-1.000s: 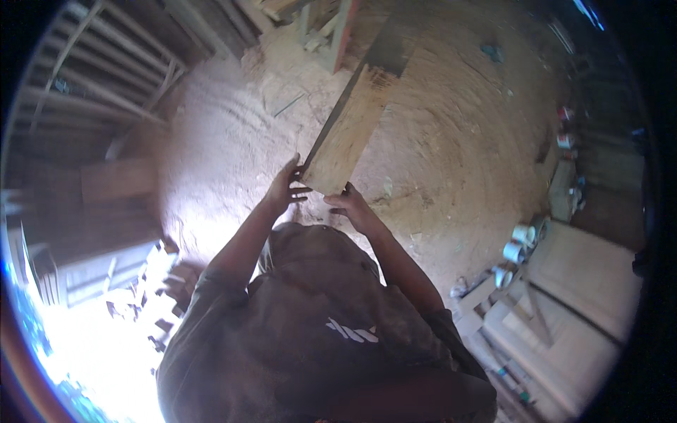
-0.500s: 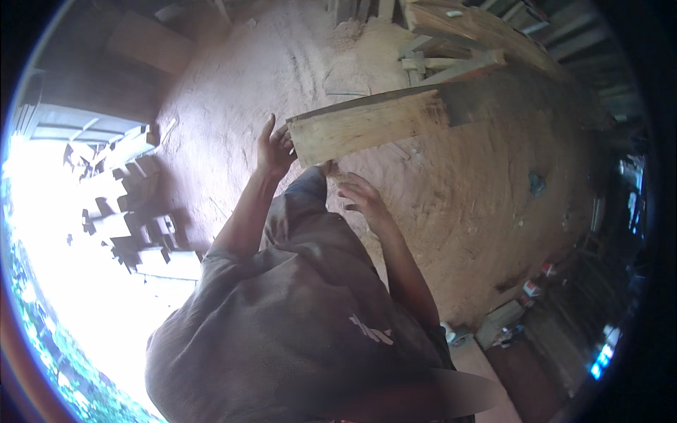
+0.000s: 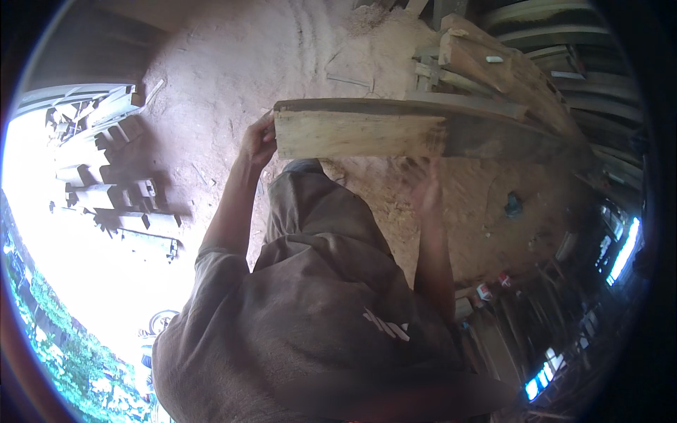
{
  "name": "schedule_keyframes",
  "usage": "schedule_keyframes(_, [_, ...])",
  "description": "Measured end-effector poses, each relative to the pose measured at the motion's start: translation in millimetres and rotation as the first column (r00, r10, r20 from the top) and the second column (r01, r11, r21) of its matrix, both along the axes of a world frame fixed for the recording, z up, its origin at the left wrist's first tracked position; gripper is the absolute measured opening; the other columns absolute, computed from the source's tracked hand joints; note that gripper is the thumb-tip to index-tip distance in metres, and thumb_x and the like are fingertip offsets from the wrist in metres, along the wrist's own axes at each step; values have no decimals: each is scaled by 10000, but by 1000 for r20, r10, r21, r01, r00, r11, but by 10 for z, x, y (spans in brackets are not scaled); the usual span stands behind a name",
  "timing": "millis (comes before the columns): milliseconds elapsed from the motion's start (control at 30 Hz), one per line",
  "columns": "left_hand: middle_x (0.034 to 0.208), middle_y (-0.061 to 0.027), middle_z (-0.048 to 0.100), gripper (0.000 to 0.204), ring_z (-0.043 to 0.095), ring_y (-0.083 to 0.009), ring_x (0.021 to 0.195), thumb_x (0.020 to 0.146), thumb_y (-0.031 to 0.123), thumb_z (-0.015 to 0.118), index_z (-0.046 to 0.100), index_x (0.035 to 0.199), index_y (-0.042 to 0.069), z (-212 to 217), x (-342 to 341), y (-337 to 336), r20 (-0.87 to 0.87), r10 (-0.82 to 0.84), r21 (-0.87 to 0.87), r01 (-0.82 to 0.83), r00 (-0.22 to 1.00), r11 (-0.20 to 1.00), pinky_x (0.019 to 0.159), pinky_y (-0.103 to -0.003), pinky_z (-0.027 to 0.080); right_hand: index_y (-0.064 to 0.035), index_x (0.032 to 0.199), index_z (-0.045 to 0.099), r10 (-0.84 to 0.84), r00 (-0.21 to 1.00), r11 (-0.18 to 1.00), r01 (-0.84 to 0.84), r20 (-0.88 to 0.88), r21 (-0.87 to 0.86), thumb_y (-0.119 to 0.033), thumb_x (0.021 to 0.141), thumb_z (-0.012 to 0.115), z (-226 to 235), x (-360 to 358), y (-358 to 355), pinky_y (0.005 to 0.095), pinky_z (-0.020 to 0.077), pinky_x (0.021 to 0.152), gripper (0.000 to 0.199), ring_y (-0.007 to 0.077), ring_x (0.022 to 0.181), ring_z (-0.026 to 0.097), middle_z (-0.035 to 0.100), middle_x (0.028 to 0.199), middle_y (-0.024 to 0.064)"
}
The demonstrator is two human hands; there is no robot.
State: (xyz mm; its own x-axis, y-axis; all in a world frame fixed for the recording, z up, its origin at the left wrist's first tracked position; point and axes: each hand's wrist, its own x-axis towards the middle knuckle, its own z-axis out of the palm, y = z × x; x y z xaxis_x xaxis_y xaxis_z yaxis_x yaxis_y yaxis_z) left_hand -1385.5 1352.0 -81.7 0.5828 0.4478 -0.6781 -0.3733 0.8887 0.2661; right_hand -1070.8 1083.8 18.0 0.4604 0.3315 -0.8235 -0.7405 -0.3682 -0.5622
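Underfoot, sawdust-strewn dirt floor point(image 3: 233, 70)

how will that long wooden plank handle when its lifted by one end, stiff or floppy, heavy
Likely stiff: the plank looks thick and straight along its length. Probably heavy and end-loaded, since the left hand grips one end while the right hand sits under it, blurred. The rough sawn face should resist slipping.

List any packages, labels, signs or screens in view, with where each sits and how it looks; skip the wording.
Small red and white container: on the dirt floor at lower right, too small to tell more.
Small teal object: on the floor right of the plank, possibly a package.
Pale mark: on the brown shirt's back, a few slanted strokes.
No signs or screens can be made out.
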Motion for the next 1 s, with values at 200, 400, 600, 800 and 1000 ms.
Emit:
schedule_keyframes(200, [1042,-46,690,293,632,-142,853,1013,207,554,638,1217,14,24,-134,-139,-327,42,-2,-45,944,999,810,-298,538,-45,1603,204,-173,985,954,165,11,252,-761,932,502,-91,771,105,508,340,1171,1025,355,1422,388,370,1551,199])
schedule_keyframes(400, [1391,-153,598,495,578,-312,1274,1071,368,420,551,1409,31,450,-6,-165,-133,-48,270,82,990,959,1085,-462,465,-98,1596,262,-485,870,868,468,83,166,-803,894,518,-206,1348,-143,495,383,1131,1027,299,1436,390,382,1584,122])
schedule_keyframes(600, [1269,-79,640,509,599,-240,1187,1090,488,391,582,1338,86,606,59,-313,-383,112,347,30,917,938,1039,-408,466,-32,1566,296,-480,868,862,440,127,251,-786,892,548,-325,1731,-201,423,421,1116,1042,273,1393,453,442,1534,134])
schedule_keyframes(800, [1314,-139,590,679,571,-300,1210,1025,635,418,552,1352,55,555,-277,-573,-303,16,222,54,953,974,1033,-472,473,7,1554,309,-471,845,875,412,253,254,-767,923,517,-199,1443,-403,381,400,1140,1020,281,1392,452,419,1546,155])
schedule_keyframes(1000, [1466,-183,485,679,502,-374,1318,1008,602,443,413,1521,159,791,-325,-380,-530,39,207,84,847,975,1098,-577,426,58,1462,469,-402,831,911,403,385,81,-665,981,535,-147,1248,-342,345,388,1120,871,246,1328,495,543,1437,167])
